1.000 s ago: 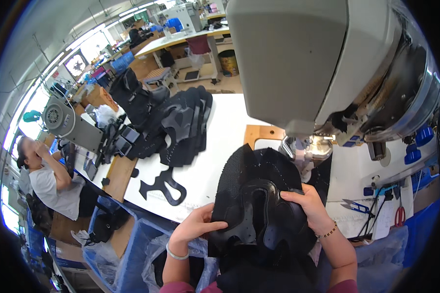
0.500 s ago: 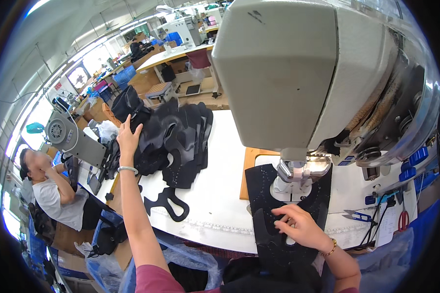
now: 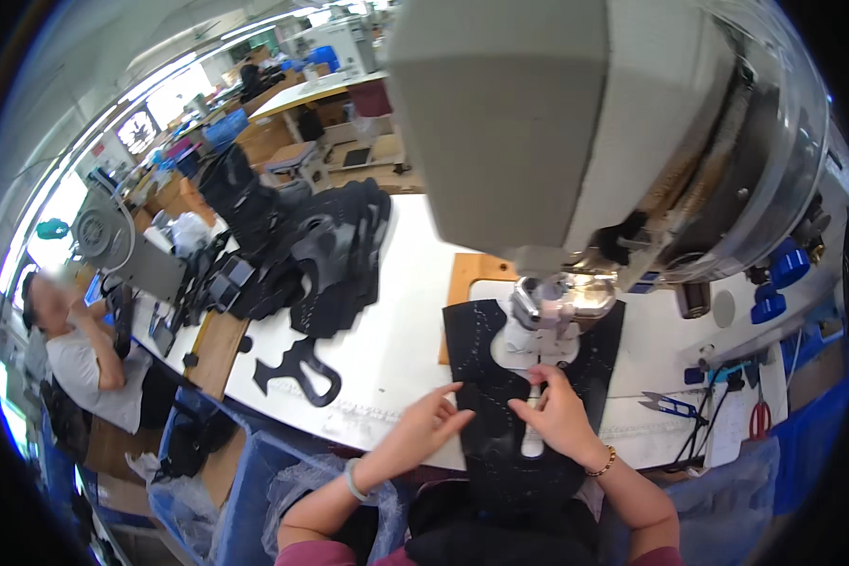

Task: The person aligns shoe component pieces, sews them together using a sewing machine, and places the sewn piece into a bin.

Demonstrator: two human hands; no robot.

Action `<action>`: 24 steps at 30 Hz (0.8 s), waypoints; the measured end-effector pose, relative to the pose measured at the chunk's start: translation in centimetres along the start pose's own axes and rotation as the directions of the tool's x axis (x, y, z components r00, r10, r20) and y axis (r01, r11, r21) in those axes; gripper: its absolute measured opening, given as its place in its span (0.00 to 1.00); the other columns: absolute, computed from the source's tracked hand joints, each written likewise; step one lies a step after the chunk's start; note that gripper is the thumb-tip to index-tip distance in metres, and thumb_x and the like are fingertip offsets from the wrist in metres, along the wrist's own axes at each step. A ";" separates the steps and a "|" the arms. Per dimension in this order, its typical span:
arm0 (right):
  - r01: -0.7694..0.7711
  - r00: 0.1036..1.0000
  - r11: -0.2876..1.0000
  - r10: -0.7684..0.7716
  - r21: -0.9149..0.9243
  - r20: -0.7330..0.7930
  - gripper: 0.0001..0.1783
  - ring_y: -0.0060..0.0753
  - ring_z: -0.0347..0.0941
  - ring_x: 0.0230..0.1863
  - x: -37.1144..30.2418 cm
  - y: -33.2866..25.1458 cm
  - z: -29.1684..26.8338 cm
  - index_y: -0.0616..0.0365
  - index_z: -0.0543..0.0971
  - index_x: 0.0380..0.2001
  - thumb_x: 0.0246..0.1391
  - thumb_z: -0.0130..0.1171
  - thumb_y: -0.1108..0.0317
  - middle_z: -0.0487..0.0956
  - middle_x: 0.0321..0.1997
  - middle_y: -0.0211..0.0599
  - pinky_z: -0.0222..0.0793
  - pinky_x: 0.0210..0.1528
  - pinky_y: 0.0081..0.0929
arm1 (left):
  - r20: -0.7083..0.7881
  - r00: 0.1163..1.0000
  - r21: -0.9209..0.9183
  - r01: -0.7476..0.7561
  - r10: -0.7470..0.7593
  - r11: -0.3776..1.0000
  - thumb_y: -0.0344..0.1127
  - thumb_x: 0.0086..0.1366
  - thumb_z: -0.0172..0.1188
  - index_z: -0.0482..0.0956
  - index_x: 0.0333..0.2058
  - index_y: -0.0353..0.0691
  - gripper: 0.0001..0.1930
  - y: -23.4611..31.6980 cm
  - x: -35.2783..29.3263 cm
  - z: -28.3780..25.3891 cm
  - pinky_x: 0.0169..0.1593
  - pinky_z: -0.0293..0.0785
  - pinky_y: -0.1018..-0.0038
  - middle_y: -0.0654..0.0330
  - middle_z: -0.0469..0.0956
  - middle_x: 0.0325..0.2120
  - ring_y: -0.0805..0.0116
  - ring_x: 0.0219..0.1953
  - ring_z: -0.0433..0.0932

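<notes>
A black fabric piece (image 3: pixel 495 462) with pale stitching dots lies on the white sewing table, partly under the lit foot of a sewing machine (image 3: pixel 542 344). At its left edge is my left hand (image 3: pixel 420 434), thumb and forefinger apart, with nothing visible between them. My right hand (image 3: pixel 561 415) rests on the same piece, just in front of the foot and beside a slot in the cloth, its thumb and forefinger apart. Further left lies a single black cut-out piece with an oval hole (image 3: pixel 316 373). Beyond it stands a stack of black pieces (image 3: pixel 325 255).
The large machine head (image 3: pixel 509 123) overhangs the work. To the right lie blue-handled snips (image 3: pixel 670 406) and red-handled scissors (image 3: pixel 759 418). Blue bins lined with plastic (image 3: pixel 226 472) stand below the table edge. A person in a white shirt (image 3: pixel 85 363) sits at the left.
My left hand has come back from the stack to the left edge of the fabric piece. My right hand has shifted up toward the machine foot. The view has moved slightly.
</notes>
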State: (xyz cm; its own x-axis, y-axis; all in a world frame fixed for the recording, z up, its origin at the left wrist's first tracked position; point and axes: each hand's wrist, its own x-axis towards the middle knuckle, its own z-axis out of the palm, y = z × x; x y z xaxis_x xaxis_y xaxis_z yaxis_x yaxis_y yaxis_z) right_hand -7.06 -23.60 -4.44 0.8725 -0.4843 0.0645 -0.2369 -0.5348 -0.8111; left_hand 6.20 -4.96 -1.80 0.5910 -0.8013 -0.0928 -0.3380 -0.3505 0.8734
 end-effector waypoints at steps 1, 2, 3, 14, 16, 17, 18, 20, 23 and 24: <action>-0.089 0.996 0.965 0.086 0.247 0.021 0.30 0.26 0.72 0.27 0.2 0.4 0.2 0.63 0.65 0.50 0.45 0.64 0.63 0.70 0.37 0.39 0.73 0.28 0.27 | -0.043 0.998 -0.043 -0.049 0.047 0.998 0.33 0.59 0.60 0.63 0.54 0.34 0.26 -0.3 -0.5 1.3 0.31 0.71 0.77 0.57 0.72 0.27 0.72 0.26 0.72; -0.268 0.963 0.792 0.218 0.548 0.157 0.26 0.17 0.68 0.20 0.4 -0.3 -0.3 0.65 0.66 0.49 0.48 0.62 0.68 0.71 0.30 0.33 0.69 0.20 0.18 | -0.094 0.991 -0.082 -0.100 0.092 0.992 0.32 0.60 0.59 0.61 0.56 0.35 0.27 -0.7 -1.0 2.3 0.32 0.71 0.77 0.58 0.70 0.28 0.72 0.26 0.71; -0.329 0.944 0.703 0.229 0.631 0.237 0.22 0.17 0.67 0.19 0.8 0.0 -0.8 0.65 0.67 0.47 0.50 0.60 0.68 0.71 0.28 0.32 0.68 0.18 0.16 | -0.120 0.986 -0.089 -0.124 0.113 0.988 0.30 0.59 0.59 0.60 0.58 0.36 0.29 -0.8 -1.2 3.0 0.34 0.72 0.78 0.57 0.70 0.31 0.73 0.27 0.72; -0.043 0.990 0.829 -0.041 0.558 0.137 0.12 0.11 0.58 0.09 3.1 -8.8 -4.1 0.64 0.75 0.25 0.57 0.55 0.66 0.68 0.12 0.26 0.51 0.12 0.12 | -0.444 0.601 0.475 -0.471 0.664 0.744 0.17 0.54 0.57 0.69 0.49 0.36 0.22 -1.5 -0.6 0.2 0.40 0.74 0.74 0.50 0.73 0.39 0.61 0.38 0.77; -0.015 0.996 0.796 -0.044 0.605 0.082 0.13 0.10 0.57 0.08 3.5 -10.3 -5.3 0.64 0.75 0.25 0.57 0.54 0.65 0.68 0.10 0.26 0.50 0.11 0.12 | -0.330 0.518 0.716 -0.407 0.789 0.567 0.24 0.48 0.65 0.78 0.43 0.48 0.21 -1.0 0.0 -1.4 0.49 0.69 0.66 0.53 0.66 0.46 0.54 0.48 0.69; -0.005 0.997 0.798 -0.042 0.603 0.063 0.13 0.10 0.57 0.08 3.5 -10.7 -5.8 0.64 0.75 0.25 0.57 0.54 0.65 0.68 0.10 0.26 0.50 0.11 0.12 | -0.295 0.430 0.778 -0.411 0.854 0.475 0.28 0.47 0.67 0.79 0.41 0.52 0.20 -0.7 0.8 -1.9 0.49 0.68 0.66 0.54 0.66 0.45 0.55 0.49 0.68; 0.017 0.999 0.792 -0.037 0.610 0.020 0.15 0.11 0.57 0.07 3.4 -11.1 -6.2 0.61 0.73 0.21 0.58 0.53 0.64 0.67 0.08 0.26 0.48 0.09 0.12 | -0.252 0.336 0.831 -0.405 0.907 0.381 0.32 0.45 0.70 0.80 0.40 0.56 0.20 0.0 1.7 -2.3 0.49 0.67 0.67 0.56 0.66 0.44 0.56 0.49 0.67; 0.051 0.998 0.791 -0.025 0.609 -0.051 0.18 0.11 0.56 0.06 3.1 -11.0 -7.3 0.58 0.70 0.17 0.58 0.52 0.62 0.66 0.07 0.26 0.47 0.08 0.11 | -0.195 0.233 0.868 -0.412 0.953 0.278 0.38 0.43 0.72 0.81 0.39 0.62 0.21 2.0 3.2 -2.6 0.48 0.66 0.70 0.61 0.66 0.41 0.62 0.48 0.66; -0.001 0.996 0.765 0.058 0.644 -0.067 0.17 0.11 0.56 0.05 2.5 -9.9 -8.4 0.56 0.69 0.17 0.59 0.52 0.62 0.65 0.06 0.24 0.45 0.07 0.11 | -0.130 0.110 0.903 -0.397 0.985 0.163 0.36 0.43 0.71 0.82 0.37 0.64 0.19 4.8 4.8 -2.0 0.47 0.66 0.73 0.67 0.66 0.39 0.71 0.46 0.66; 0.007 0.994 0.771 0.065 0.637 -0.089 0.17 0.11 0.56 0.05 2.3 -9.5 -8.8 0.56 0.69 0.17 0.59 0.52 0.62 0.65 0.06 0.24 0.45 0.07 0.11 | -0.129 0.094 0.897 -0.414 0.987 0.157 0.36 0.43 0.71 0.82 0.37 0.64 0.19 5.3 5.1 -1.7 0.47 0.66 0.73 0.67 0.66 0.39 0.71 0.46 0.66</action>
State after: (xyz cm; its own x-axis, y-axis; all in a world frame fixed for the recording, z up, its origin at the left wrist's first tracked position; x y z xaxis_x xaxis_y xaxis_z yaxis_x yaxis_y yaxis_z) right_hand -6.57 -25.75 8.49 0.8136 -0.5779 0.0636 0.0961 0.0257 -0.9950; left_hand 8.64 -10.07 3.13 -0.1833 -0.3586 0.9153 -0.9545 -0.1579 -0.2530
